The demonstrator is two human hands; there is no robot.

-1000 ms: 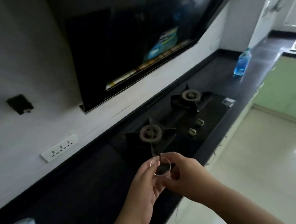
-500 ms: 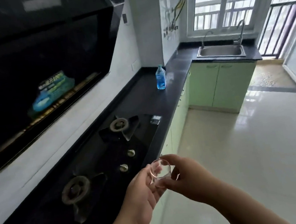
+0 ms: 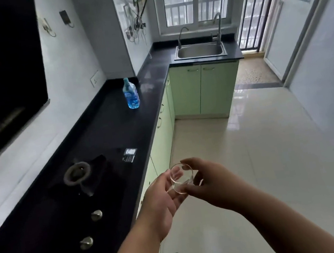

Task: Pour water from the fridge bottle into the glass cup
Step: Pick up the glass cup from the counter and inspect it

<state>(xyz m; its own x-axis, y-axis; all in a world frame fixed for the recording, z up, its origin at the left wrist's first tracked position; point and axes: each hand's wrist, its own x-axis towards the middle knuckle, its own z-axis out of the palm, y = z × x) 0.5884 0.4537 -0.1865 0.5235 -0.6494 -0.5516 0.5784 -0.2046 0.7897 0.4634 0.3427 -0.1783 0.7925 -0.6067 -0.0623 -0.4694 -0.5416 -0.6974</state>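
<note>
Cup [image 3: 181, 178] is held low in the view, at about 6 o'clock, off the table's edge and over the floor [image 3: 261, 156]. It is gripped by the right hand [image 3: 209, 182], whose fingers are wrapped round its far side, while the left hand [image 3: 161, 199] lies half open against its near side, fingertips touching the glass. The cup looks empty and is tilted, mouth toward the camera. At 10 o'clock from the hands, a stove burner [image 3: 76, 173] and two knobs are set in the dark table [image 3: 106, 121]. Farther up, near 11 o'clock, the blue-tinted bottle [image 3: 130, 94] stands upright on the table, capped as far as can be told, well apart from the cup. Beyond it, at 12 o'clock, a sink [image 3: 200, 50] is seen under the window. Nothing has been poured: the bottle remains to be reached, opened and tipped.
</note>
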